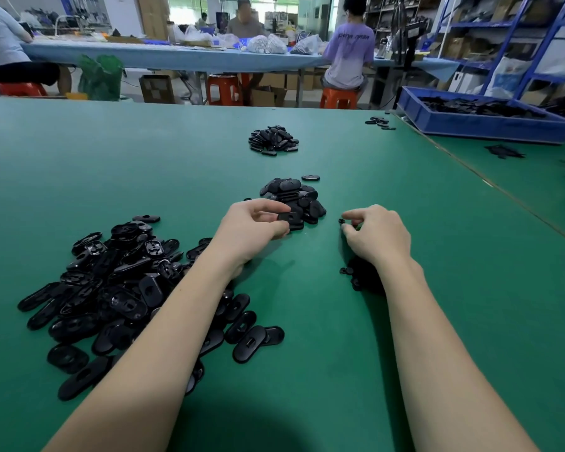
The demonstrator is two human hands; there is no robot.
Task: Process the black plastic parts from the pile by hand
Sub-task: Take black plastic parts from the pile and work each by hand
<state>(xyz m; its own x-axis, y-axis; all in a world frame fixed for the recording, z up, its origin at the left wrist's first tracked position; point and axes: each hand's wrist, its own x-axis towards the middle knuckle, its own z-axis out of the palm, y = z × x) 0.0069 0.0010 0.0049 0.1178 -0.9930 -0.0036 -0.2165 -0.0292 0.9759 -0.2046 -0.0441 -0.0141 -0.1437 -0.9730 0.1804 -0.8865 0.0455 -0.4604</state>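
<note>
Two hands sort black plastic parts on a green counter (437,321).

The left hand (252,228) pinches one flat black part (291,217) between thumb and fingers at the near edge of a small stack (294,197) in the middle of the counter. The right hand (377,234), apart to the right, has its fingers curled and pinches a tiny black piece (342,221) at the fingertips; a few more small pieces (356,277) lie by that wrist. The big loose pile (111,282) lies under and left of the left forearm. A second small stack (273,140) sits farther back, and a blue bin (483,122) of black parts stands at the far right.
</note>
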